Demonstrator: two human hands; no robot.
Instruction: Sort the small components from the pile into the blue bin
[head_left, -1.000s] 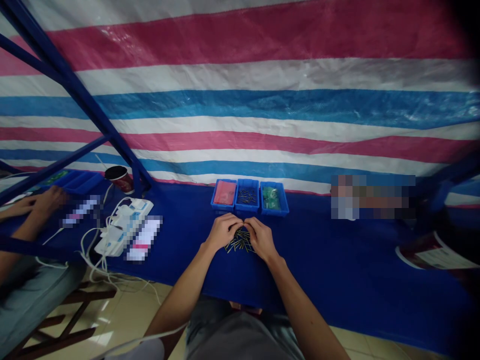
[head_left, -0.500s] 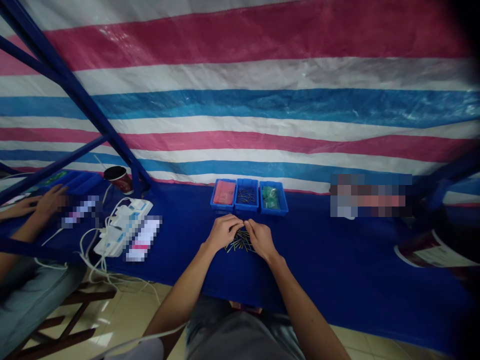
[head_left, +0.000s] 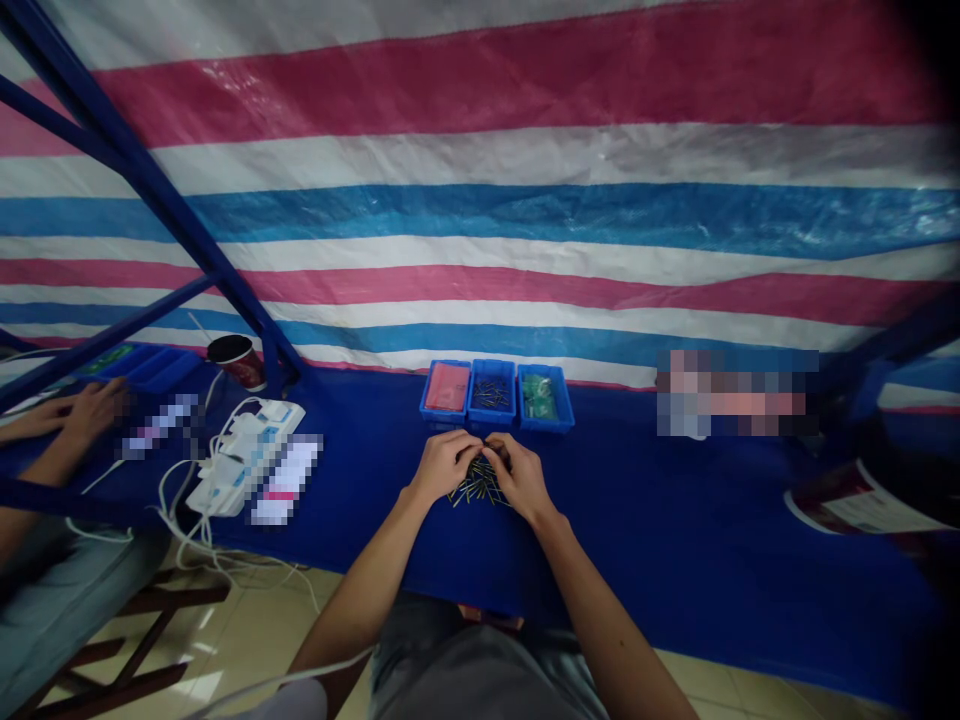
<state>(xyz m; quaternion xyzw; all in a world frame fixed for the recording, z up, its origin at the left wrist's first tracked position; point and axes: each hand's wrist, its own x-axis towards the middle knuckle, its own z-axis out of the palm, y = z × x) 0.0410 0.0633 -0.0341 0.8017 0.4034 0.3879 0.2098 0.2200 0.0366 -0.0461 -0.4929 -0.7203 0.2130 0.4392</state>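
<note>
My left hand and my right hand meet fingertip to fingertip over a small pile of long thin screws or nails on the blue tabletop. Both are closed in a pinch. Whatever lies between the fingers is too small and too covered to make out. Just beyond the hands stand three small blue bins side by side: the left bin holds pink sheets or packets, the middle one dark thin metal pieces, the right one green-and-clear plastic bags.
On the left lie a white power strip with tangled cables and a blurred-out phone-like thing. A dark red cup stands behind it. Further left, a co-worker's hands are near blue trays. Another cup is at the right.
The fingers of my right hand have curled and shifted slightly left against the left fingertips. The pile and bins have stayed put; the view has moved slightly.
</note>
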